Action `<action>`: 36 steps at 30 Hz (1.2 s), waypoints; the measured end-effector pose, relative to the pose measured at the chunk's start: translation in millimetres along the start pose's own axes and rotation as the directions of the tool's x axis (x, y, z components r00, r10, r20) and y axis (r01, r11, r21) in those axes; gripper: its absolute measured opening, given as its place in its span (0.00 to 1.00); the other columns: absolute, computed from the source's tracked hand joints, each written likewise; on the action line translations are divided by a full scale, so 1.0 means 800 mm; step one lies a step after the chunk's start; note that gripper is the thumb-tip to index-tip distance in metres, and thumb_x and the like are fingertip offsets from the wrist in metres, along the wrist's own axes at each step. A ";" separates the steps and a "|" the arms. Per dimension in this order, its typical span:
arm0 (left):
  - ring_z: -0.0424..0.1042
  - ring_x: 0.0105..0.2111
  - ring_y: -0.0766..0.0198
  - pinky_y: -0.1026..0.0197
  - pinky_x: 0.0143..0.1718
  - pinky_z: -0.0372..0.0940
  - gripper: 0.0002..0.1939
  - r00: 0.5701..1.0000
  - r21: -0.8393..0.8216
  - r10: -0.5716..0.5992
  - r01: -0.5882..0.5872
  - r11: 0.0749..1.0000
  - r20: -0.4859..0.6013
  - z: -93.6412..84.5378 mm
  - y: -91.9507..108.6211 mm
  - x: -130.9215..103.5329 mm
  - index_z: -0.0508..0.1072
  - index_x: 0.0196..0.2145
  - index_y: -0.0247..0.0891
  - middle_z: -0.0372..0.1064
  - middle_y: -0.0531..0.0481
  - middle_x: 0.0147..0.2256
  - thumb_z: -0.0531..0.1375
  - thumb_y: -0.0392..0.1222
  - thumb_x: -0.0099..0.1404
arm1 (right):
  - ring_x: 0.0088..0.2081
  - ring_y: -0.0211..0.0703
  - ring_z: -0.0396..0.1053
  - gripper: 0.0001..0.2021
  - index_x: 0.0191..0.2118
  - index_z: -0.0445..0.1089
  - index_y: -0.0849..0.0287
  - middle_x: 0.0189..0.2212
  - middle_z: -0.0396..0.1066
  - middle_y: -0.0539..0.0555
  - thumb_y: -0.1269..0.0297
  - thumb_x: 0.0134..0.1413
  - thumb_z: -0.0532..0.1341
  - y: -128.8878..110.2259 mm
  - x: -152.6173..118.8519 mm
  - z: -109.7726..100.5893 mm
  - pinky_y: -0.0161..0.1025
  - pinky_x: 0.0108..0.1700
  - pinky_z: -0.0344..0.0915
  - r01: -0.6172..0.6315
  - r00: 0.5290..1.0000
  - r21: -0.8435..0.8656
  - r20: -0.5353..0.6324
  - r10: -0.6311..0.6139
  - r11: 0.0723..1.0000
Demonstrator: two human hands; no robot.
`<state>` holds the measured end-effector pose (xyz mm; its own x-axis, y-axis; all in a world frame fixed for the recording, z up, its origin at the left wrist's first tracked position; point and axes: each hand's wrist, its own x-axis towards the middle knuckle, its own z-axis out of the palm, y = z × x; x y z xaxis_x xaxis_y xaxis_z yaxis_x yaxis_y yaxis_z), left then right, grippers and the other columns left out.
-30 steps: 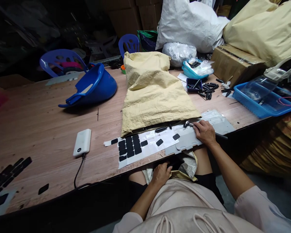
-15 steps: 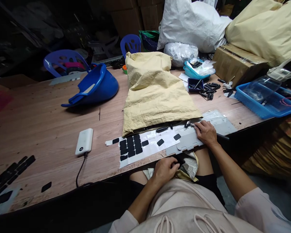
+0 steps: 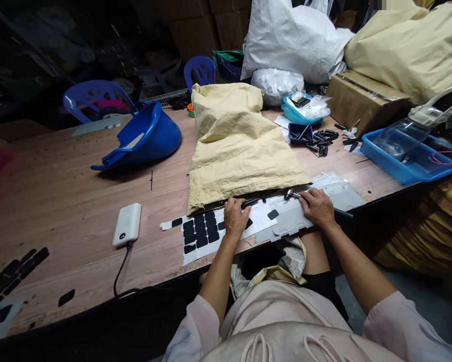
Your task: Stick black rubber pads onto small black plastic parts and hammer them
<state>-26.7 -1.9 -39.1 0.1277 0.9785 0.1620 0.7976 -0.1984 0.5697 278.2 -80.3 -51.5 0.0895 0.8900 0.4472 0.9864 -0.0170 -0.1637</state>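
Observation:
My right hand (image 3: 318, 207) is closed around a small hammer; its metal head (image 3: 288, 194) points left and its dark handle (image 3: 343, 213) sticks out to the right. Under it lies a grey flat board (image 3: 293, 219) at the table's front edge. The fingertips of my left hand (image 3: 235, 217) close on the near end of a slim black rod-shaped piece (image 3: 252, 202). A white backing sheet (image 3: 263, 217) with several black rounded stickers (image 3: 200, 230) lies below that hand, partly covered by it. A short black piece (image 3: 264, 198) rests beside the rod.
A large yellow woven sack (image 3: 241, 146) lies just behind the sheet. To the left are a white power bank (image 3: 127, 224) with a cable and a tipped blue basin (image 3: 146, 136). Loose black pieces (image 3: 321, 143), a blue tray (image 3: 395, 156) and a cardboard box (image 3: 365, 100) sit at right.
My left hand has risen from my lap to the table and reached the black rod-shaped piece. My right hand keeps the hammer in nearly the same place. The view has shifted slightly.

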 end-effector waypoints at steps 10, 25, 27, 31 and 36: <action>0.70 0.44 0.53 0.53 0.48 0.66 0.05 0.998 -0.107 0.028 -0.021 0.994 0.063 -0.007 0.000 -0.023 0.79 0.38 0.44 0.74 0.48 0.40 0.68 0.38 0.63 | 0.43 0.51 0.62 0.14 0.48 0.80 0.53 0.39 0.72 0.58 0.60 0.67 0.57 0.002 -0.001 0.001 0.44 0.46 0.58 -0.007 1.000 -0.010 0.021 0.007 1.000; 0.72 0.45 0.55 0.52 0.52 0.65 0.10 0.979 -0.195 0.136 -0.105 0.975 0.150 -0.001 0.003 -0.047 0.79 0.41 0.42 0.75 0.50 0.40 0.71 0.37 0.61 | 0.42 0.50 0.63 0.14 0.47 0.80 0.54 0.38 0.73 0.58 0.59 0.68 0.57 0.002 0.000 0.001 0.44 0.46 0.59 0.003 1.000 -0.027 0.002 -0.003 1.000; 0.73 0.45 0.55 0.52 0.52 0.66 0.11 0.979 -0.211 0.149 -0.117 0.970 0.141 0.000 0.000 -0.048 0.79 0.41 0.42 0.75 0.49 0.40 0.72 0.38 0.61 | 0.42 0.50 0.63 0.14 0.47 0.80 0.54 0.38 0.73 0.57 0.59 0.68 0.57 0.002 0.000 0.002 0.44 0.46 0.59 0.005 1.000 -0.029 -0.005 -0.005 1.000; 0.73 0.45 0.54 0.51 0.51 0.66 0.11 0.980 -0.235 0.156 -0.124 0.964 0.126 0.004 -0.004 -0.048 0.80 0.41 0.42 0.74 0.49 0.40 0.72 0.38 0.60 | 0.42 0.49 0.63 0.13 0.46 0.80 0.54 0.38 0.73 0.57 0.59 0.67 0.58 0.002 0.000 0.004 0.44 0.45 0.58 0.012 1.000 -0.029 -0.025 -0.013 1.000; 0.73 0.43 0.55 0.52 0.50 0.67 0.08 0.978 -0.253 0.179 -0.149 0.956 0.103 0.006 -0.008 -0.047 0.81 0.40 0.42 0.74 0.49 0.39 0.71 0.38 0.62 | 0.42 0.50 0.62 0.13 0.46 0.80 0.53 0.38 0.73 0.57 0.59 0.67 0.58 0.003 0.000 0.003 0.44 0.45 0.58 0.014 0.999 -0.021 -0.031 -0.015 1.000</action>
<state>-33.7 -37.5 -52.9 0.3289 0.9275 0.1776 0.5943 -0.3495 0.7243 279.9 -79.3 -54.4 0.0790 0.8756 0.4765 0.9903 -0.0139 -0.1385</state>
